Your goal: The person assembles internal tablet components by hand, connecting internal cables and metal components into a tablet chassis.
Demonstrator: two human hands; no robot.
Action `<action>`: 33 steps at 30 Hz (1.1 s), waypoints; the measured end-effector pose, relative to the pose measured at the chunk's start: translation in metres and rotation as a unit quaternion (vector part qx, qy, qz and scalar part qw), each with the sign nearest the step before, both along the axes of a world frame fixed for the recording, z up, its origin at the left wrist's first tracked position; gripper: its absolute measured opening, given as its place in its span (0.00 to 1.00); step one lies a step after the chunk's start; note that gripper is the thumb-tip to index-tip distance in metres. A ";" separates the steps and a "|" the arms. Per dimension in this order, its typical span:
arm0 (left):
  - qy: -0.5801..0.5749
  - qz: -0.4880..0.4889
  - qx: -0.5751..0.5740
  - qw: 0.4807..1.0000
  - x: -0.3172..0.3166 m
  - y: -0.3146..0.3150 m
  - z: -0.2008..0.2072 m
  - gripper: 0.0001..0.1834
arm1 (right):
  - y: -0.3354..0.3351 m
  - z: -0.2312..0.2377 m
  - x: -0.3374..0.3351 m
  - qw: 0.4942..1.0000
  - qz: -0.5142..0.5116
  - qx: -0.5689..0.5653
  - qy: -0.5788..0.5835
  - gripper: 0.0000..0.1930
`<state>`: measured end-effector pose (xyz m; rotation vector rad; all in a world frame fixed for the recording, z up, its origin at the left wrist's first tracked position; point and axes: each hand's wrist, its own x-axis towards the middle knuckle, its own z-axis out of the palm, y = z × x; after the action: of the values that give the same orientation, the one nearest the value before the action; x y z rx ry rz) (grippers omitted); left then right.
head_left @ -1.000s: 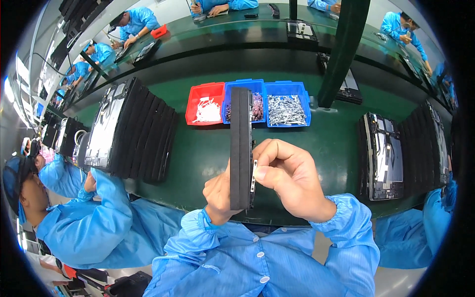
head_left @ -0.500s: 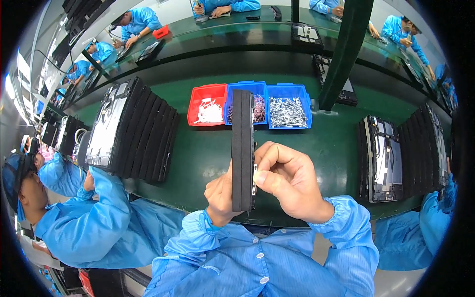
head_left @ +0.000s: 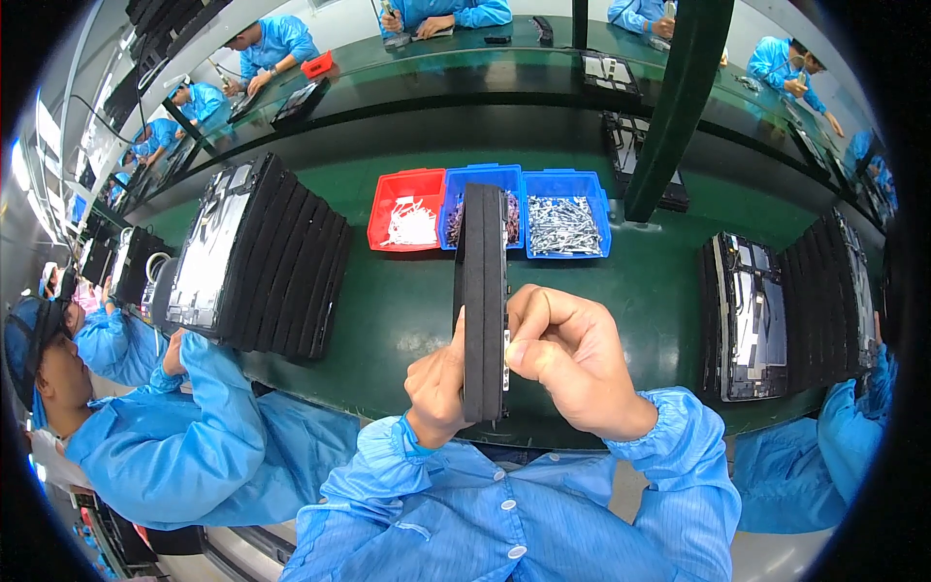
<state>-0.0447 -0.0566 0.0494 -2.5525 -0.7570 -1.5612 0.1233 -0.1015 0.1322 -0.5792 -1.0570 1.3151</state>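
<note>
A thick black foam-edged holder (head_left: 483, 301) with electronic parts on its right face stands upright, edge toward me. My left hand (head_left: 435, 388) grips it from the left, with some fingers hidden behind it. On the right side, my right hand (head_left: 572, 359) has thumb and forefinger pinched at a small whitish metal strip (head_left: 506, 359) that lies against the holder's face. The strip's far end is covered by the fingertips. Behind the holder are a red bin (head_left: 407, 182) of white pieces, a blue bin (head_left: 451, 179) of dark purplish pieces, partly hidden, and another blue bin (head_left: 565, 184) of silvery strips.
Stacks of black foam holders with device panels stand at the left (head_left: 281, 262) and right (head_left: 815, 301) of the green table (head_left: 388, 301). A dark green post (head_left: 669, 126) rises behind the bins. A co-worker (head_left: 184, 427) in blue sits close on my left.
The holder has shifted slightly right and toward me in the picture and turned a little, showing more of its left side. My right hand keeps its pinch at the strip.
</note>
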 end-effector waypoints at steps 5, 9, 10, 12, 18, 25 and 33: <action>0.002 -0.002 -0.004 1.000 0.001 -0.002 0.001 0.31 | -0.001 -0.001 0.002 1.000 -0.002 -0.004 -0.010 0.03; 0.006 0.011 0.006 1.000 0.001 -0.002 0.002 0.31 | 0.001 0.002 0.003 0.999 0.009 -0.037 -0.007 0.01; 0.006 0.010 0.006 1.000 0.001 -0.002 0.001 0.31 | 0.003 0.000 0.004 0.998 0.020 -0.064 0.013 0.01; -0.001 0.005 -0.015 1.000 0.001 -0.002 -0.001 0.31 | 0.003 -0.001 0.006 0.995 0.029 -0.090 0.034 0.02; -0.019 -0.010 -0.001 1.000 0.002 -0.002 -0.003 0.31 | 0.002 0.004 0.005 0.995 0.020 -0.097 0.015 0.02; -0.006 -0.006 0.001 1.000 0.003 -0.001 -0.001 0.32 | 0.001 0.001 0.000 0.996 0.012 -0.088 0.031 0.08; 0.002 -0.025 -0.009 1.000 0.003 -0.002 -0.001 0.33 | -0.018 -0.021 -0.022 0.994 -0.058 0.006 0.095 0.19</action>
<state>-0.0418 -0.0589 0.0483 -2.6070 -0.7137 -1.5689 0.1009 -0.1192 0.1116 -0.4880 -0.8617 1.2357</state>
